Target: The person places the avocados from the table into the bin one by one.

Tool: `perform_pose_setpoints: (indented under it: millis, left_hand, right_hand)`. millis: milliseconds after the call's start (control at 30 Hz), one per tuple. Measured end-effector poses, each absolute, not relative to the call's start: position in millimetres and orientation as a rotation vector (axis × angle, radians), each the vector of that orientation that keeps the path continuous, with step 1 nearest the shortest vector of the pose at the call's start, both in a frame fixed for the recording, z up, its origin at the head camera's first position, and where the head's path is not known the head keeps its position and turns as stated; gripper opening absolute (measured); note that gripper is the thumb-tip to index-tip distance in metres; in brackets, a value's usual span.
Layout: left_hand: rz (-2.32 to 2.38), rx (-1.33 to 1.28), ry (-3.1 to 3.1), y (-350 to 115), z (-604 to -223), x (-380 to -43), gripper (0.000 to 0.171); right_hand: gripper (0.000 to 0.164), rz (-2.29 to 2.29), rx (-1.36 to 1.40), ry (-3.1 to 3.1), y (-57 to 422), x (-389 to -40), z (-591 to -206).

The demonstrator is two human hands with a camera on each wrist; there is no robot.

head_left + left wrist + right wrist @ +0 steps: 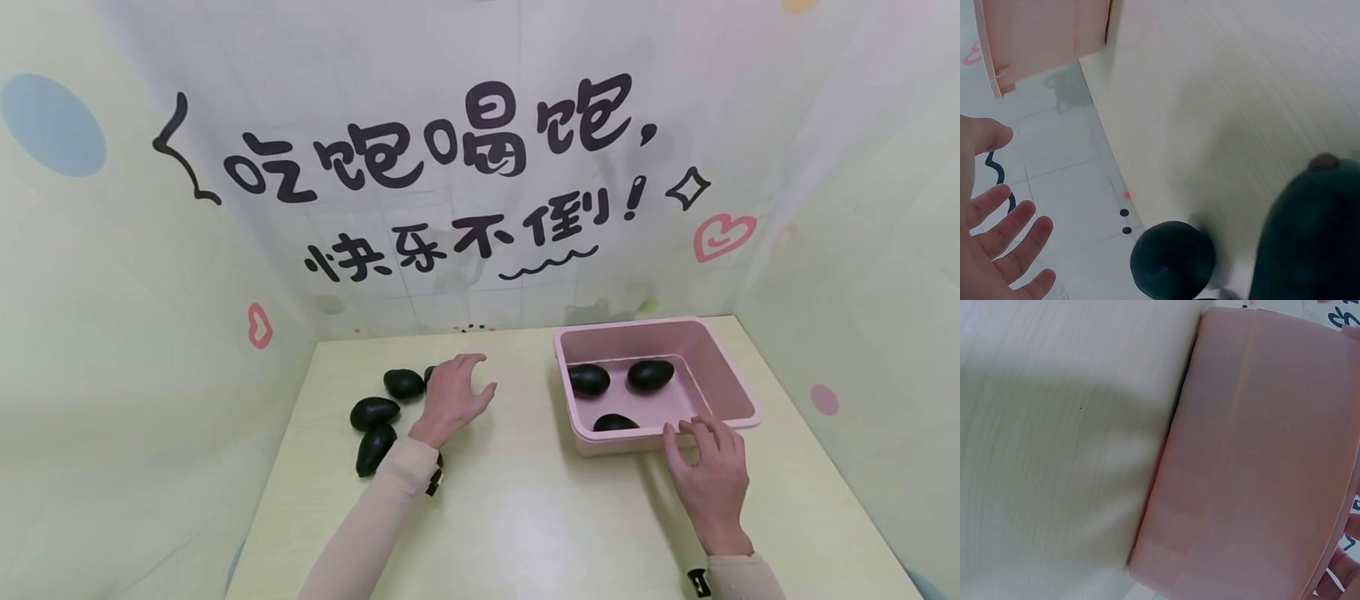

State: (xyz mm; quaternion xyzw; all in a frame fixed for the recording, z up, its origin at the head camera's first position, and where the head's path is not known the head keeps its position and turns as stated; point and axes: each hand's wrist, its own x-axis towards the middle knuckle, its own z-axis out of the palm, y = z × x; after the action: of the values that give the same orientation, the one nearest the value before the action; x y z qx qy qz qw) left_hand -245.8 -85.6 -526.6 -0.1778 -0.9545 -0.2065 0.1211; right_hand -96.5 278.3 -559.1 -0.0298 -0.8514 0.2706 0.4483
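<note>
Dark, egg-shaped avocados lie on the left part of the table: one (404, 384) at the back, one (374, 413) left of it, one (376, 450) in front, and another (429, 375) partly hidden by my left hand (452, 398). That hand hovers beside them, thumb and fingers spread and holding nothing. A brown stem nub shows on the near avocado (1316, 244) in the left wrist view. My right hand (711, 483) is at the front rim of a pink bin (720, 362), its loosely bent fingers over the rim. Three avocados (650, 376) lie inside the bin.
The pale wooden table (510, 500) runs back to a printed cloth backdrop (450, 50) with dark lettering. Similar cloth hangs along both sides. The bin stands near the table's back right corner, its wall (1247, 462) filling much of the right wrist view.
</note>
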Motion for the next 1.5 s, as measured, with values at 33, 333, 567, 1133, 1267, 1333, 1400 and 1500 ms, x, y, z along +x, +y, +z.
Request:
perform_pose_setpoints:
  millis: [33, 333, 567, 1133, 1267, 1333, 1400, 1500]
  left_hand:
    - [-0.606, -0.507, -2.79, -88.1, -527.8, -245.4, 0.047]
    - [-0.631, -0.416, -2.838, -111.2, -532.4, -242.2, 0.049]
    - [-0.64, -0.335, -2.872, -129.1, -536.9, -241.8, 0.052]
    - [-0.718, -0.192, -2.892, -167.1, -554.0, -232.9, 0.053]
    - [-0.731, -0.166, -2.895, -177.0, -555.6, -230.8, 0.053]
    - [-0.728, -0.152, -2.888, -182.7, -556.4, -230.6, 0.054]
    - [-0.723, -0.138, -2.88, -188.6, -556.8, -230.2, 0.054]
    - [-0.715, -0.111, -2.88, -197.4, -557.1, -229.1, 0.053]
  right_hand:
    - [0.02, 0.671, -0.075, -2.106, 278.3, -96.5, -559.6]
    - [0.021, 0.663, -0.075, -2.102, 279.3, -97.2, -561.9]
    - [0.021, 0.666, -0.076, -2.095, 279.4, -97.8, -563.1]
    - [0.021, 0.669, -0.079, -2.091, 280.6, -97.6, -563.7]
    - [0.024, 0.668, -0.077, -2.123, 280.8, -96.1, -561.8]
    - [0.024, 0.674, -0.074, -2.122, 280.9, -96.1, -561.1]
    - [0.025, 0.669, -0.078, -2.134, 281.3, -95.8, -560.6]
    - [0.026, 0.661, -0.08, -2.143, 281.5, -95.7, -560.5]
